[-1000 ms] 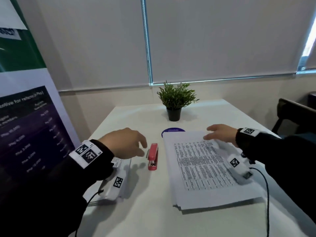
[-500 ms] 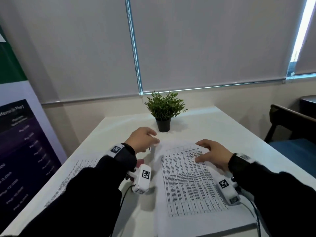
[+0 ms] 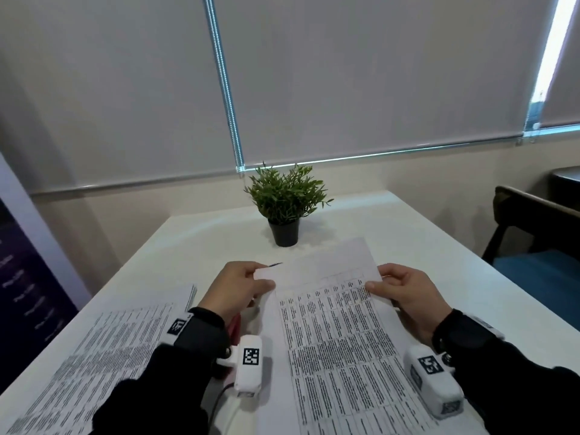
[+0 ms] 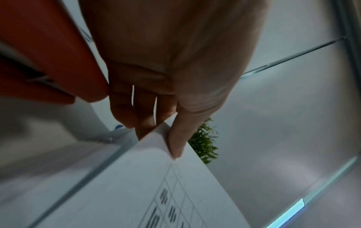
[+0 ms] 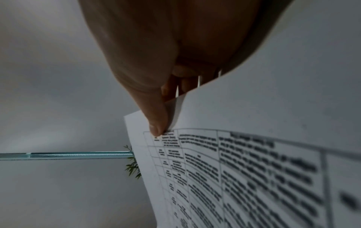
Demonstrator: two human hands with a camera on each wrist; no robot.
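A printed sheet (image 3: 339,340) with a table of small text lies in front of me, its far end raised off the white table (image 3: 408,221). My left hand (image 3: 261,277) pinches the sheet's far left corner; in the left wrist view the thumb (image 4: 175,138) lies on top of the sheet (image 4: 156,185) and the fingers sit underneath. My right hand (image 3: 376,279) pinches the far right edge, and its thumb (image 5: 156,121) presses on the sheet (image 5: 254,169). A red stapler (image 3: 233,324) shows partly under my left wrist, also close by as the stapler (image 4: 48,54).
A second pile of printed pages (image 3: 110,356) lies at the left. A small potted plant (image 3: 285,208) stands at the far middle of the table. A dark chair with a blue seat (image 3: 533,240) is at the right, a banner (image 3: 18,293) at the left.
My left hand left the spot beside the stapler and went to the sheet's corner. Both hands have taken hold of the sheet and raised its far end. The head view has tilted up.
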